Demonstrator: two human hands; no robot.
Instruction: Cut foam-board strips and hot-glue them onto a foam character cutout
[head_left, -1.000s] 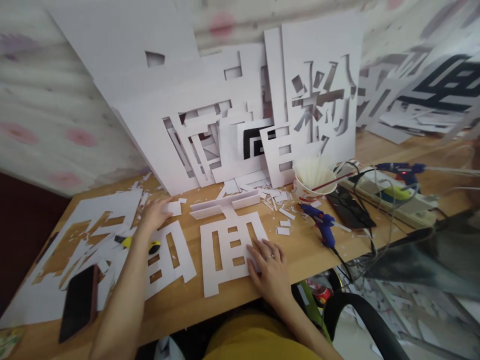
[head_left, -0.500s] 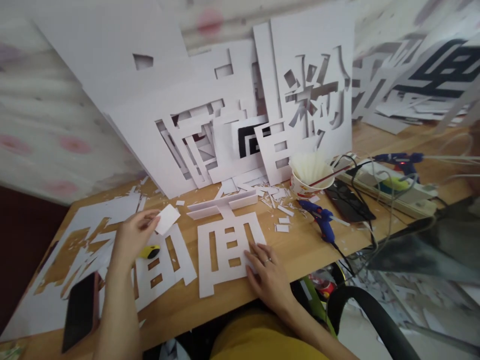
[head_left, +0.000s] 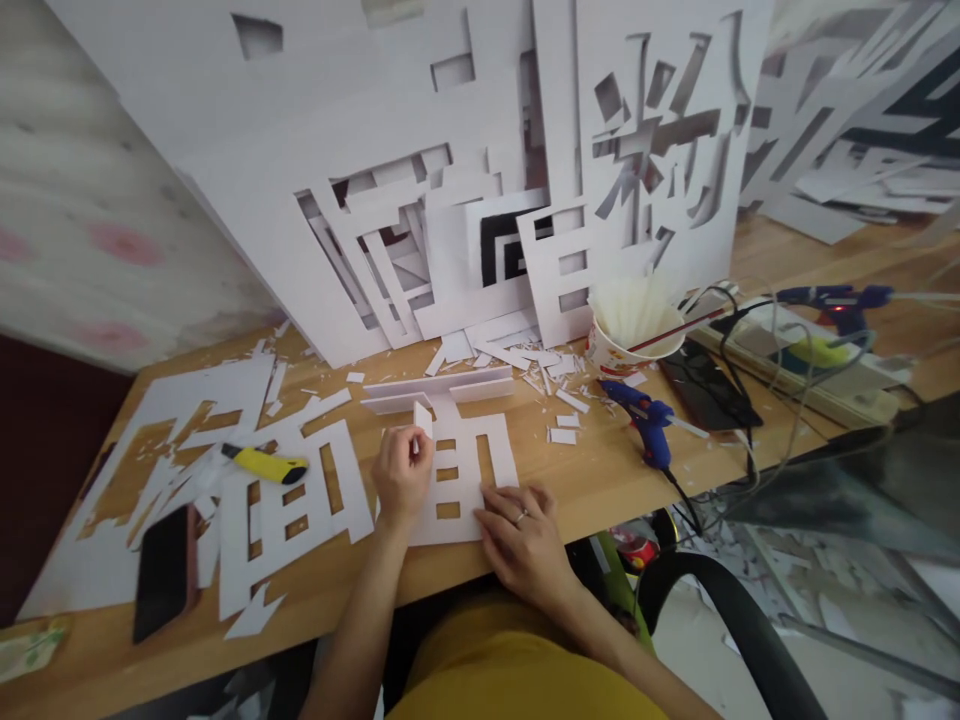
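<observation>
Head view: the left hand [head_left: 403, 470] is pinching a thin white piece [head_left: 424, 418]; the right hand [head_left: 523, 527], unclenched, is resting on a flat, slotted cutout [head_left: 467, 460].

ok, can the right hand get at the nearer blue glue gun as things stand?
Likely yes: the right hand rests on the edge of the white cut-out, seemingly gripping nothing, and only tabletop shows between it and the blue glue gun.

Hands [head_left: 403, 472] hide parts of the white cutout [head_left: 468, 465]; the tall board's [head_left: 337, 100] top is cropped
</observation>
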